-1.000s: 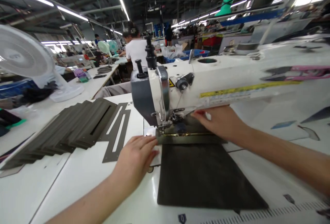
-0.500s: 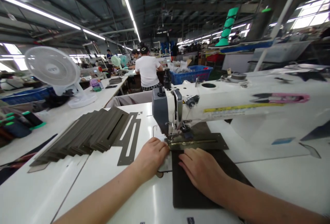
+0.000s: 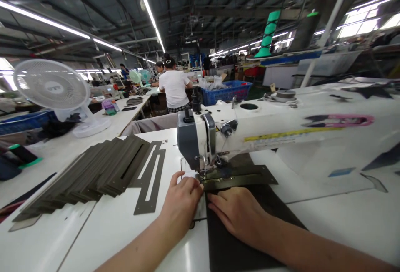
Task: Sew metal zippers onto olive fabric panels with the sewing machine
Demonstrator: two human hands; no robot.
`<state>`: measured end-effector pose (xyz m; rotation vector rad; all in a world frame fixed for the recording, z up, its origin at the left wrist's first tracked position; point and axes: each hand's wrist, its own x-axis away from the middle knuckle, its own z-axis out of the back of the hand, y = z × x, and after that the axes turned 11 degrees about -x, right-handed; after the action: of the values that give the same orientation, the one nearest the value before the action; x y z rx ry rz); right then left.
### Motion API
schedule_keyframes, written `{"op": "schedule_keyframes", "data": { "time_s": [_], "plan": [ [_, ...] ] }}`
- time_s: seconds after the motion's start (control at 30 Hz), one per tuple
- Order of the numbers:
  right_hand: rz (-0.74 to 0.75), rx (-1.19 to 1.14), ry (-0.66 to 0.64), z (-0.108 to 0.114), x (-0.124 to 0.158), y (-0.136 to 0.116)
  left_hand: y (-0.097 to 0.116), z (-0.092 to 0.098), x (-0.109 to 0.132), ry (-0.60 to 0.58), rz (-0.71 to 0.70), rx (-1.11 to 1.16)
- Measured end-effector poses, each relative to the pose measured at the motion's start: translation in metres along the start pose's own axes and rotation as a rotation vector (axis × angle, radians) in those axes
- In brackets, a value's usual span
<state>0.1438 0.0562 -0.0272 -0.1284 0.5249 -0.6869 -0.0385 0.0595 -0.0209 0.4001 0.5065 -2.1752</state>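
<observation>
In front of me a sewing machine (image 3: 215, 138) stands with a dark slotted strip (image 3: 243, 178) under its head. A gold-coloured line, like zipper teeth, runs along the strip's slot. My left hand (image 3: 183, 199) is at the strip's left end, just below the needle area, its fingers curled and pressed together, the index knuckle raised. A dark fabric panel (image 3: 225, 249) lies below the strip and reaches towards me. On its upper left edge rests my right hand (image 3: 237, 209), fingers bent and closed against the cloth; its thumb is hidden. The needle tip cannot be made out.
Left of the machine lies a fanned stack of dark slotted pieces (image 3: 93, 167), beside a flat slotted piece (image 3: 151, 180). A white fan (image 3: 53, 84) and thread spools (image 3: 23, 155) stand farther left. Pink-handled snips (image 3: 343, 120) lie on the machine arm. A co-worker (image 3: 175, 84) sits ahead.
The view has shifted slightly. My left index finger has lifted into a bend. Both hands stay close to the strip and panel, a little lower in the picture.
</observation>
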Motion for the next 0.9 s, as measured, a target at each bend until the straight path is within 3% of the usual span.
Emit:
{"op": "schedule_keyframes", "data": {
  "time_s": [0.1, 0.17, 0.5, 0.9],
  "plan": [
    [0.058, 0.091, 0.146, 0.0, -0.001, 0.003, 0.003, 0.001, -0.003, -0.009, -0.007, -0.038],
    [0.028, 0.081, 0.175, -0.001, -0.003, 0.008, 0.005, 0.001, -0.005, -0.013, -0.007, -0.059],
    [0.015, -0.094, 0.054, -0.003, -0.007, 0.021, 0.01, -0.002, -0.011, 0.015, -0.03, -0.199],
    [-0.035, -0.131, 0.033, -0.004, -0.014, 0.026, 0.004, -0.012, -0.012, 0.039, -0.012, -0.115]
  ]
}}
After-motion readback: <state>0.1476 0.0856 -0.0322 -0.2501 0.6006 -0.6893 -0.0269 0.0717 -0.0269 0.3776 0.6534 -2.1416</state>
